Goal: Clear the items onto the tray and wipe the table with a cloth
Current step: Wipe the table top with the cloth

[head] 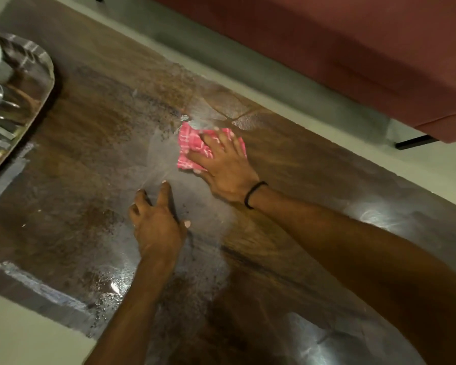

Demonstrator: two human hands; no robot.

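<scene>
A pink checked cloth (188, 146) lies flat on the dark wooden table (90, 143), near its far edge. My right hand (221, 167) presses down on the cloth with fingers spread, a black band on its wrist. My left hand (156, 222) rests on the bare tabletop just nearer to me, fingers apart and holding nothing. The wood around both hands is wet and streaked. A metal tray (41, 75) sits at the table's left end, holding a white dish, a steel cup and other small items.
A dark red sofa (353, 54) stands beyond the table's far edge, with pale floor (300, 83) between them. Pale floor also shows at the bottom left. Wet glare patches lie on the table at the right and near edges.
</scene>
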